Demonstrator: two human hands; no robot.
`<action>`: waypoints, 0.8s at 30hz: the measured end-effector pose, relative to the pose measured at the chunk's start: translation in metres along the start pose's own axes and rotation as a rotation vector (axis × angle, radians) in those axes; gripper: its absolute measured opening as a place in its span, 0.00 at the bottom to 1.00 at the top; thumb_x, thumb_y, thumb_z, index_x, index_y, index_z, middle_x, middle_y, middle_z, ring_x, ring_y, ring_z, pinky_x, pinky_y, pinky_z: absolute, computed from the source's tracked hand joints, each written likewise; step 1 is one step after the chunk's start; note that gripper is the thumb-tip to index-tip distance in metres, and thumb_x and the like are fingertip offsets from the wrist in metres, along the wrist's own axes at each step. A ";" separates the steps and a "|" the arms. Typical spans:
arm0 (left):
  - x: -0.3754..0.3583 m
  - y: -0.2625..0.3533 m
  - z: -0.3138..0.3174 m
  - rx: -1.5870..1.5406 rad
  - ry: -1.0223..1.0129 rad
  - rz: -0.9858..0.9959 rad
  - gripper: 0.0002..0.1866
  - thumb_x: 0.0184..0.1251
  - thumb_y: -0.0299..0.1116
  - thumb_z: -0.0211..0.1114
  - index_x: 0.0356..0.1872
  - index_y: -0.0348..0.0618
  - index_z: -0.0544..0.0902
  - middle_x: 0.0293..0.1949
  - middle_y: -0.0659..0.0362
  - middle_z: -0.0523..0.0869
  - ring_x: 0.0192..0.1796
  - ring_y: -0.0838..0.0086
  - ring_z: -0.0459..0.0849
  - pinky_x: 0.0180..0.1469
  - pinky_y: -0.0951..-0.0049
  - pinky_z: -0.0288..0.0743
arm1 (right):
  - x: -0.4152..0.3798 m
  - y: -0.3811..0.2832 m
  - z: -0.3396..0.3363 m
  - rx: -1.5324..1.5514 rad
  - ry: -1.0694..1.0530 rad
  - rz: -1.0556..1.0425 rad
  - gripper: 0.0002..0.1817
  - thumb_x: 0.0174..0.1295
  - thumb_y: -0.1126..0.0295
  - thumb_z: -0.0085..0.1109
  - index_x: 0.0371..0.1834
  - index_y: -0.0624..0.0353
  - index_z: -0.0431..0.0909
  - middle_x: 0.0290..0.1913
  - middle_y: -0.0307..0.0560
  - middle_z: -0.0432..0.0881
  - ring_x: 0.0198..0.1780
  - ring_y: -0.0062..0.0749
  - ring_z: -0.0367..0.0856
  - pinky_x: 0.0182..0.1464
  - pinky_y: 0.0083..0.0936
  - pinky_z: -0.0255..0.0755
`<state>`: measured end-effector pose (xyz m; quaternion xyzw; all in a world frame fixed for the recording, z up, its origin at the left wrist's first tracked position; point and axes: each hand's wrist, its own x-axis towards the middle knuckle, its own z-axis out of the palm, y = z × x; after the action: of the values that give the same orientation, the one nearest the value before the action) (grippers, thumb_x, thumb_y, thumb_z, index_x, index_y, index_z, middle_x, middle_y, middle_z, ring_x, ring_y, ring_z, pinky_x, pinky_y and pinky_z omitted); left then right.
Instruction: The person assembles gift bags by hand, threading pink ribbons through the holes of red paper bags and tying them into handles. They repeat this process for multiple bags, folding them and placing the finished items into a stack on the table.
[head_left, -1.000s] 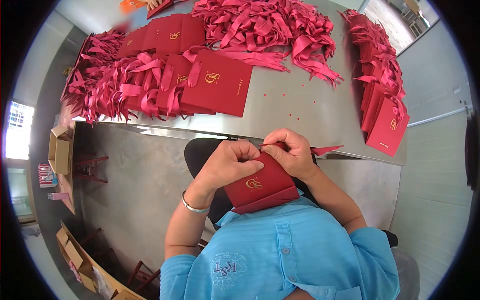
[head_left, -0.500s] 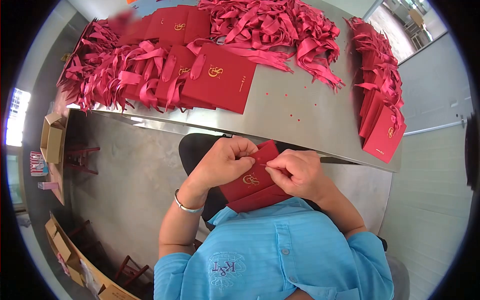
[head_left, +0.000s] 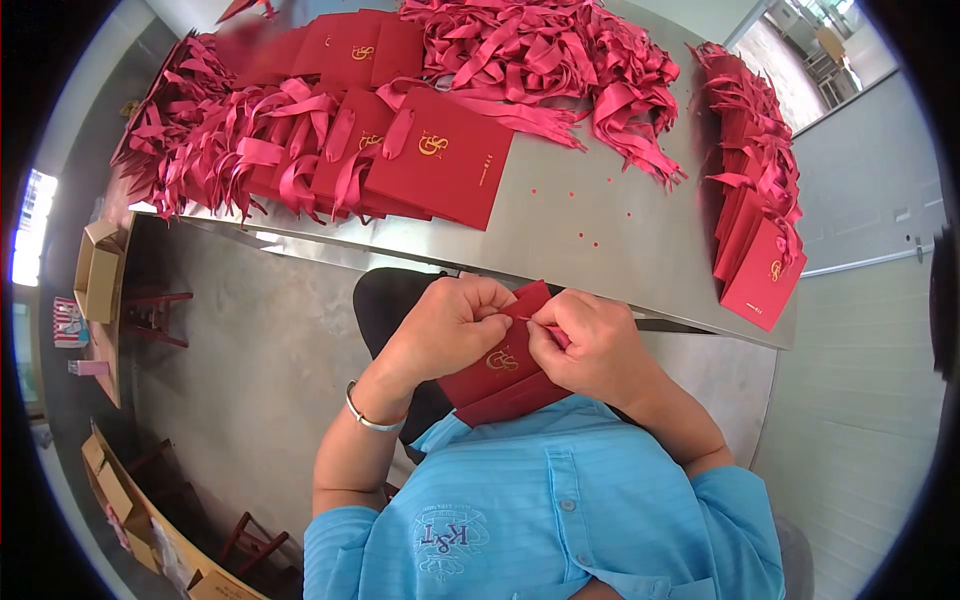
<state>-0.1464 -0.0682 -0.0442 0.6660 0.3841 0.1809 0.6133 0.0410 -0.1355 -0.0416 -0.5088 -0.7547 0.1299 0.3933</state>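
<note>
A small red paper bag (head_left: 492, 380) with a gold emblem rests tilted on my lap, close to the blue shirt. My left hand (head_left: 450, 325) is closed on its upper edge, with thumb and fingers pinching the paper. At the bag's upper part, my right hand (head_left: 588, 340) pinches a pink ribbon (head_left: 560, 337), which shows partly between the fingers. A thin pale tip lies between both thumbs; what it is I cannot make out. My right fingers hide much of the ribbon.
On the metal table (head_left: 570, 270) stand rows of red bags with ribbon handles (head_left: 440, 160), a heap of loose pink ribbons (head_left: 530, 50) and another bag row (head_left: 762, 275) at right. Small red dots lie scattered. Cardboard boxes (head_left: 100, 270) and stools (head_left: 160, 318) are at left.
My right hand has moved slightly left and up, closer to my left thumb, and more pink ribbon shows in its fingers. My left hand keeps its hold on the bag.
</note>
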 end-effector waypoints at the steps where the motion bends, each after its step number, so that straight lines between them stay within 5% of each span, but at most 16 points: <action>1: -0.001 0.002 0.000 -0.002 0.000 0.001 0.09 0.62 0.19 0.60 0.41 0.32 0.85 0.25 0.70 0.81 0.28 0.93 0.72 0.27 0.86 0.66 | 0.001 -0.001 0.000 -0.029 -0.006 -0.003 0.10 0.46 0.81 0.68 0.24 0.58 0.75 0.22 0.43 0.77 0.21 0.36 0.77 0.23 0.30 0.70; 4: -0.001 0.007 0.002 0.012 0.007 -0.040 0.09 0.62 0.19 0.60 0.41 0.32 0.85 0.25 0.69 0.82 0.28 0.92 0.73 0.28 0.85 0.68 | 0.002 -0.006 -0.001 -0.109 -0.040 0.002 0.09 0.47 0.80 0.67 0.23 0.58 0.74 0.22 0.44 0.77 0.21 0.37 0.78 0.23 0.32 0.72; 6: 0.001 0.002 0.005 0.001 0.067 0.009 0.08 0.55 0.22 0.60 0.35 0.32 0.85 0.21 0.53 0.84 0.23 0.76 0.80 0.30 0.73 0.75 | 0.005 -0.010 -0.003 -0.163 -0.065 0.006 0.09 0.47 0.79 0.66 0.22 0.58 0.73 0.22 0.45 0.78 0.22 0.37 0.78 0.24 0.33 0.72; 12: 0.004 0.001 0.011 0.085 0.098 0.093 0.07 0.55 0.22 0.61 0.33 0.33 0.85 0.21 0.49 0.84 0.22 0.67 0.82 0.30 0.70 0.75 | 0.015 -0.021 0.001 -0.418 -0.244 -0.027 0.07 0.49 0.75 0.63 0.22 0.60 0.72 0.22 0.50 0.79 0.22 0.43 0.81 0.25 0.36 0.76; 13: 0.005 0.001 0.010 0.084 0.104 0.094 0.07 0.55 0.22 0.61 0.33 0.33 0.85 0.21 0.49 0.84 0.22 0.67 0.82 0.30 0.70 0.75 | 0.017 -0.022 0.003 -0.449 -0.286 -0.006 0.07 0.48 0.75 0.63 0.22 0.61 0.73 0.22 0.51 0.79 0.22 0.45 0.81 0.26 0.36 0.77; 15: 0.005 0.001 0.009 0.121 0.029 0.047 0.06 0.63 0.21 0.62 0.38 0.33 0.85 0.25 0.61 0.85 0.30 0.86 0.78 0.33 0.79 0.75 | 0.020 -0.024 0.003 -0.479 -0.329 0.011 0.06 0.48 0.74 0.63 0.23 0.62 0.74 0.23 0.53 0.80 0.22 0.46 0.82 0.26 0.37 0.77; 20: 0.007 0.001 0.010 0.170 0.009 0.116 0.09 0.62 0.19 0.60 0.41 0.33 0.85 0.27 0.60 0.86 0.31 0.83 0.81 0.35 0.77 0.78 | 0.039 -0.025 -0.004 -0.380 -0.509 0.020 0.05 0.50 0.74 0.61 0.24 0.65 0.76 0.25 0.57 0.81 0.24 0.48 0.83 0.29 0.39 0.78; 24: 0.005 -0.002 0.004 0.077 -0.031 0.125 0.12 0.61 0.17 0.57 0.44 0.33 0.85 0.31 0.59 0.87 0.35 0.82 0.82 0.39 0.76 0.78 | 0.034 -0.012 -0.009 -0.304 -0.423 0.050 0.06 0.52 0.72 0.62 0.26 0.64 0.78 0.27 0.56 0.81 0.28 0.48 0.83 0.30 0.39 0.76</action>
<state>-0.1409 -0.0668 -0.0483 0.7143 0.3390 0.1936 0.5808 0.0331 -0.1134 -0.0128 -0.5422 -0.8181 0.1282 0.1427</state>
